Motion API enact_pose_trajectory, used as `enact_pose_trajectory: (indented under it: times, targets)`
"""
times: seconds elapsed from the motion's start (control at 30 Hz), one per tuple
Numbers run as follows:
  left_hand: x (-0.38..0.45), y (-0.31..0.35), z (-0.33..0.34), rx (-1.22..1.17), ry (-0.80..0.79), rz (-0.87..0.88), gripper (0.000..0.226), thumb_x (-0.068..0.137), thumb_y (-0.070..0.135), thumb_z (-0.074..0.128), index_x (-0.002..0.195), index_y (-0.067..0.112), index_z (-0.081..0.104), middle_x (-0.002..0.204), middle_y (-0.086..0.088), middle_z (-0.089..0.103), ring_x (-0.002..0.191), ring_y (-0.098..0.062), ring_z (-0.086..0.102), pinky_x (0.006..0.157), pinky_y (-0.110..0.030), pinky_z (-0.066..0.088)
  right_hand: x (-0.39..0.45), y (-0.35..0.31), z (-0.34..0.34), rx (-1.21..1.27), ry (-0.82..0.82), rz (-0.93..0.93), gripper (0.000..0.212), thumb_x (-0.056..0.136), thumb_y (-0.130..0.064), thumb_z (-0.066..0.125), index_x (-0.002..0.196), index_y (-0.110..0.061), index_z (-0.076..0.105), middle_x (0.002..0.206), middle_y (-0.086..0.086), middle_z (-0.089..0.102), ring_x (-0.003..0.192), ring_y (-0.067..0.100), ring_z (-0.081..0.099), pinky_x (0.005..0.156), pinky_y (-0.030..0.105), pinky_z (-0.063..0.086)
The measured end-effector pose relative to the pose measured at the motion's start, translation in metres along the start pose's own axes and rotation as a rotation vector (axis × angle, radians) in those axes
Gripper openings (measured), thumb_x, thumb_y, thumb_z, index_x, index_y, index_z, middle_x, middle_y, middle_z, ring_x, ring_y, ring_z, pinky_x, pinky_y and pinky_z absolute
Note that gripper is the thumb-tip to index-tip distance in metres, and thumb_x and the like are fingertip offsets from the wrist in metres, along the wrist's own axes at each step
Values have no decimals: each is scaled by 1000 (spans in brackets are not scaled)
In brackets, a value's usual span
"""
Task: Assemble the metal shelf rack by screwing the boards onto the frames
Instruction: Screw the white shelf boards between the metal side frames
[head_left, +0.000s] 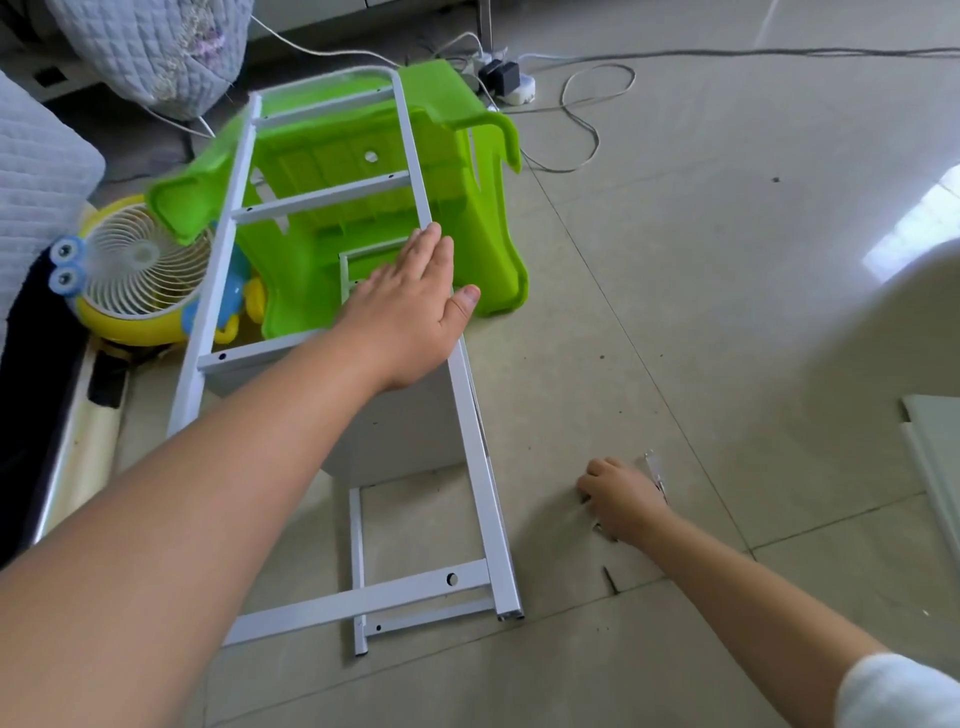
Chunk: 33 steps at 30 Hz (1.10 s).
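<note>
While the white metal frame (332, 374), ladder-shaped with square tubes and drilled rungs, is leaning over a glossy green plastic stool (363, 171) on the tiled floor (701, 322), my left hand (410, 312) is resting flat on its right rail, fingers straight and together. Nearer and to the right, my right hand (621, 499) is curling its fingers (589, 486) over small metal hardware (655, 470) on the floor; what they are pinching, I cannot tell.

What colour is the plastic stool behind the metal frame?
Bright green stool, seen in the head view.
</note>
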<state>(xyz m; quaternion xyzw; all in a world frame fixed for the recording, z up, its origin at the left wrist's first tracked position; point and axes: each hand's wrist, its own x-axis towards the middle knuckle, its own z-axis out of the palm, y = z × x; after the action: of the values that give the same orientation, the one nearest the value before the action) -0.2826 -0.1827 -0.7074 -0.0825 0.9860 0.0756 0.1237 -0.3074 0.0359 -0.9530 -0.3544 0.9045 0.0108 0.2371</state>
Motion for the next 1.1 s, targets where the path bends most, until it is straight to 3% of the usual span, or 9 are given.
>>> enact_pose_trajectory:
  times: [0.2,0.27,0.33,0.53,0.73,0.83,0.97,1.03,1.1]
  targets:
    - [0,0,-1,-19,-9,-1,59,101,36,15,148,10,-7,156,-2,-17,143,-11,-14,115,-28,-3,-1,-2,-11,-89,-41,8,26,86,-6,42,107,-7,57,117,9,51,109,22,50,72,29,38]
    - [1,-2,0,-23,-5,-6,59,101,36,15,148,10,-7,155,-2,-17,143,-12,-13,115,-29,-2,1,-7,-27,-37,-9,47,18,86,-4,40,96,-10,54,114,10,50,106,24,50,60,28,34]
    - [2,-2,1,-21,0,-3,58,101,36,14,148,10,-7,155,-3,-17,143,-12,-13,115,-30,-2,4,-11,-50,45,83,70,9,85,-5,41,86,-12,47,106,9,50,96,25,49,56,26,29]
    - [-2,-10,-1,10,6,38,60,100,38,13,148,8,-7,156,-5,-16,143,-14,-13,117,-33,-4,13,-36,-142,398,510,71,18,83,-7,51,95,0,62,102,10,56,88,28,54,63,25,33]
    - [-26,-63,-7,53,118,-24,60,100,38,22,149,10,2,157,-3,-4,145,-14,-5,118,-31,3,13,-87,-228,532,858,-195,14,79,3,54,86,2,67,87,17,65,77,34,59,70,38,47]
    - [-43,-97,-11,46,218,-80,55,98,33,36,147,12,21,156,-2,12,144,-14,8,113,-28,13,11,-121,-252,514,913,-381,17,77,1,56,82,2,72,80,17,66,67,27,60,65,31,47]
    - [-66,-129,-9,-131,331,-99,36,90,25,57,123,11,60,139,-5,48,132,-16,39,104,-23,28,14,-169,-264,345,835,-597,16,70,-1,58,74,0,73,66,15,66,59,25,63,56,20,38]
    - [-72,-134,-6,-164,309,-112,33,83,32,59,105,8,68,124,-6,59,121,-19,48,98,-28,38,19,-187,-263,255,803,-659,15,67,-2,59,70,-2,73,61,12,65,57,25,64,54,24,42]
    - [-72,-136,-5,-132,252,-107,27,78,32,52,82,7,62,102,-3,59,113,-21,50,89,-32,43,23,-198,-264,235,767,-649,18,72,-4,56,76,-2,74,68,14,68,65,29,65,59,29,50]
